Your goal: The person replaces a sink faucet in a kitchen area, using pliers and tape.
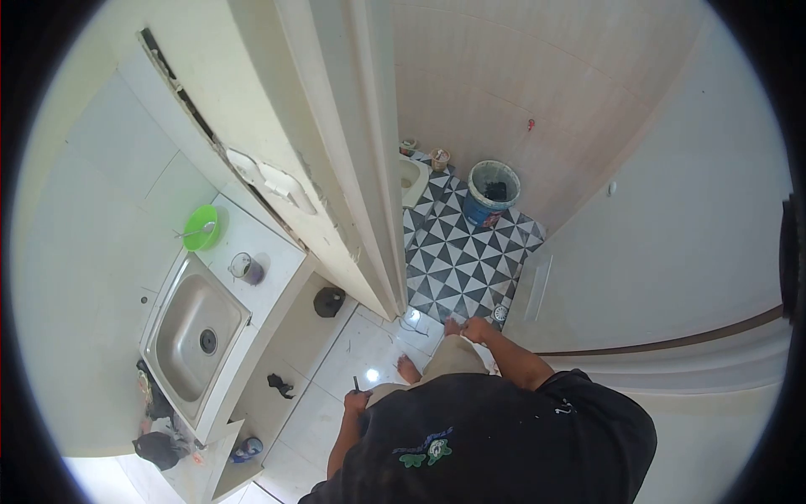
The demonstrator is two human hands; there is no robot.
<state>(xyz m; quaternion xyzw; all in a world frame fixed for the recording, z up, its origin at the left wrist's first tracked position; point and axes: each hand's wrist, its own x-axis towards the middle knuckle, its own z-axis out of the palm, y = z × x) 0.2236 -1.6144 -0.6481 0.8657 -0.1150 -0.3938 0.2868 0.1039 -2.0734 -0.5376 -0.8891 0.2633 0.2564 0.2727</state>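
My left hand [356, 401] is closed by my left thigh, round a thin dark stick-like tool [356, 384] that points upward; its kind is too small to make out. Above my right knee, my right hand [476, 329] has its fingers curled together, touching or just over the beige trousers [453, 357]. Whatever lies in those fingers, if anything, is hidden. My bare feet show on the white floor tiles [344, 365] at the doorway, and a thin dark wire-like strand [411, 328] lies close to them.
A steel sink [186, 328], a green bowl [201, 228] and a glass mug [246, 269] are on the counter at left. Beyond the door frame [369, 168], a bucket [480, 208] stands on patterned tiles [457, 269] near a squat toilet [413, 182]. A white door [663, 227] is at right.
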